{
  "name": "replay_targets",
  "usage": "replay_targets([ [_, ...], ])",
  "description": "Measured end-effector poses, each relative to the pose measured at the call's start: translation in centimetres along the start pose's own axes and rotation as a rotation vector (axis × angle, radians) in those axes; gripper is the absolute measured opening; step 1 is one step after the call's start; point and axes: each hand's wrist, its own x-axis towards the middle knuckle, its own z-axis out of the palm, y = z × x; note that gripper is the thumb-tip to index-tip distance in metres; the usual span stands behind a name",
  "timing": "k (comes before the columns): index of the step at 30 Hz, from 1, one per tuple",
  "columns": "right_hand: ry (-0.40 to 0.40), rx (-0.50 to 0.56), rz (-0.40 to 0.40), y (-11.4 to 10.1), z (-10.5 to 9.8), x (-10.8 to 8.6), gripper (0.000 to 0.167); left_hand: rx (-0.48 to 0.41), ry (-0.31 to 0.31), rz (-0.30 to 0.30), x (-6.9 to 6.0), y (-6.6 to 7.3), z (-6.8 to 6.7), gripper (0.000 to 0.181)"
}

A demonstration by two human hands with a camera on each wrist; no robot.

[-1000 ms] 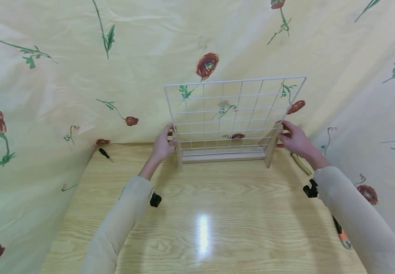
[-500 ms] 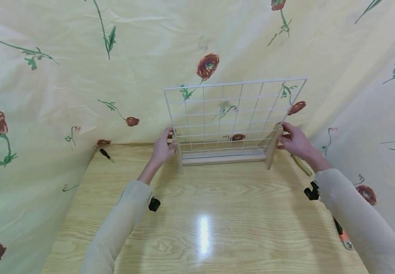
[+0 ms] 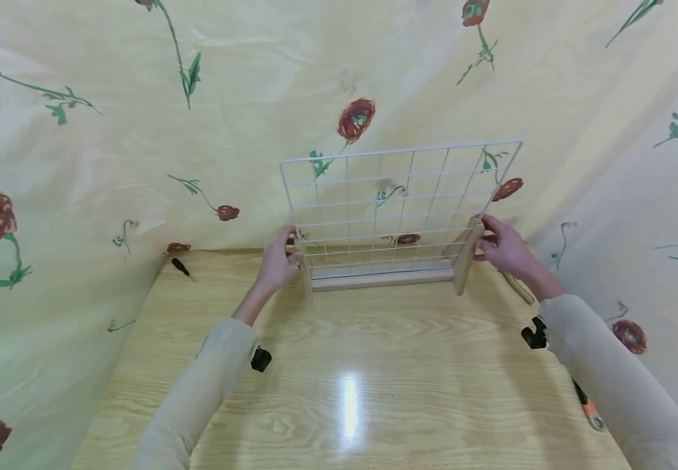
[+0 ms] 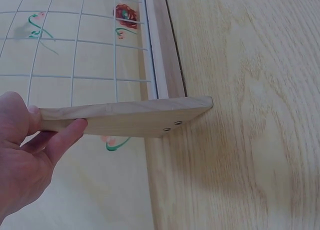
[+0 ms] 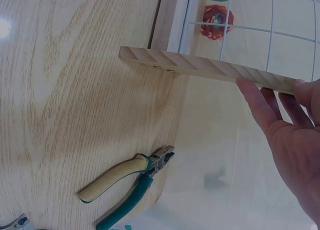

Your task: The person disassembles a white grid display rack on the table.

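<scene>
A person's left hand [image 3: 277, 262] and right hand [image 3: 508, 249] pinched the left side panel [image 4: 130, 111] and right side panel [image 3: 466, 258] of a wooden stand [image 3: 383, 281] at the far side of the worktop [image 3: 339, 352], a white wire grid [image 3: 405, 198] rising between them. A screwdriver [image 3: 180, 266] lay far left; pliers [image 5: 120, 176], right.

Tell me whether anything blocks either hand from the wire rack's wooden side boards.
Nothing visible does. The left hand touches the left board, and the right hand touches the right board, with no object between. The pliers lie on the table outside the right board, clear of that contact.
</scene>
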Motion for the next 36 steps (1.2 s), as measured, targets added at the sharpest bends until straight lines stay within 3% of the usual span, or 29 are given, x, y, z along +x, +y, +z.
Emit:
replay_targets([
  [20,-0.002,0.012,-0.001,0.3,0.3,-0.7,0.055,0.019,0.034,0.032,-1.6,-0.1,0.2,0.049],
  [36,-0.016,0.036,0.009,-0.5,0.9,-1.0,0.055,-0.026,0.055,0.008,-3.3,0.1,0.0,0.049],
])
